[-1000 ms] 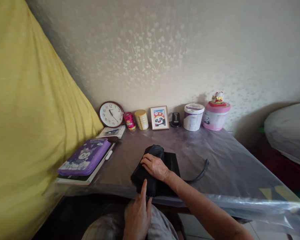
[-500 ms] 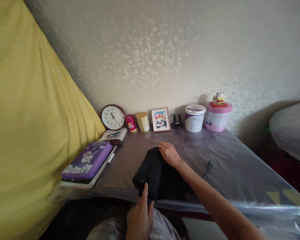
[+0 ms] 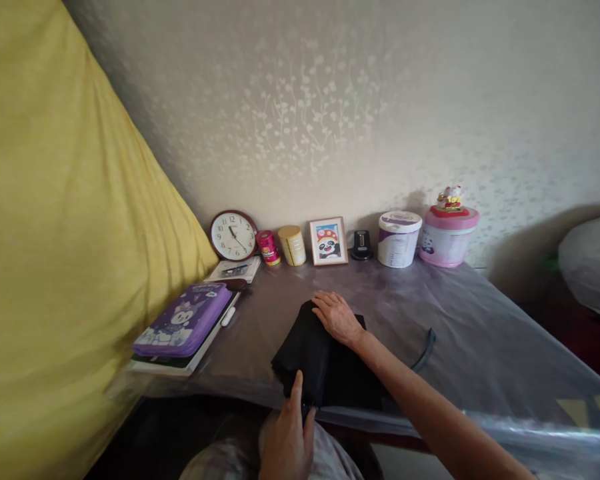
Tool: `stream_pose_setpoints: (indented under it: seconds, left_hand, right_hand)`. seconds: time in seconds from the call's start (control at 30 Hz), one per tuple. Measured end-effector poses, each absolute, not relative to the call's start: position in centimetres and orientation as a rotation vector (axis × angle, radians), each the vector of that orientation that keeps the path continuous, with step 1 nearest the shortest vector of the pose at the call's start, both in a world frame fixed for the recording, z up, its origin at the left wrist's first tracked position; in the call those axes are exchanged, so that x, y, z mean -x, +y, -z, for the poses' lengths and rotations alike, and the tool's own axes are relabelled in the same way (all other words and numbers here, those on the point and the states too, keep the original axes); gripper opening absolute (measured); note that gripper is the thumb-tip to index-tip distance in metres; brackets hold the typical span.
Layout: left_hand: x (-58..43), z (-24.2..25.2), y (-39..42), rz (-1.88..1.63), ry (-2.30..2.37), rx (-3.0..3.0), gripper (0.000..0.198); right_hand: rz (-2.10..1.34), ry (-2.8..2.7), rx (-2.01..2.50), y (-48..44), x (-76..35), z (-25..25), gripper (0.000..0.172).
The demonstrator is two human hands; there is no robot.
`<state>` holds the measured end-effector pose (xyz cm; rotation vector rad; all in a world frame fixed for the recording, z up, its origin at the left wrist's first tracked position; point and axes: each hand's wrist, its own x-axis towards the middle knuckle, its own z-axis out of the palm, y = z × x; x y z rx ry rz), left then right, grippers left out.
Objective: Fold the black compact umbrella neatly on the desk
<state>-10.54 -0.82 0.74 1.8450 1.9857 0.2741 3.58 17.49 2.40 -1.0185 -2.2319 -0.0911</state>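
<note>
"Cloth (image 3: 300,343): where?"
"Under the right hand (image 3: 337,319), laid flat; left hand (image 3: 289,433), forefinger extended, at near end, grip unclear."
"Progress?"
"Partly folded, I judge; strap (image 3: 426,351), right of right hand, lies unfastened."

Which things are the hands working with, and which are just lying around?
In use:
- black fabric bundle
- left hand, at its near end
- right hand, on top
- perhaps the grey strap, partly hidden

Just lying about:
- clock
- pink canister
- yellow canister
- picture frame
- purple case
- white-and-purple tub
- pink tub
- figurine
</note>
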Motion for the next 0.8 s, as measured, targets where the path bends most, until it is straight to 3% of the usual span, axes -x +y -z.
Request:
stream_pose_setpoints:
  seconds: [0.3,0.8]
  left_hand:
    - [10.7,-0.4,-0.8,-0.332,1.946,-1.839,0.055]
    - [10.6,-0.9,-0.8,-0.362,1.924,-1.824,0.06]
  right_hand:
    - [-0.15,-2.423,0.843,14.4,-3.0,-1.9,0.031]
    - [-0.122,-2.424,0.849,15.1,-2.9,-1.5,0.028]
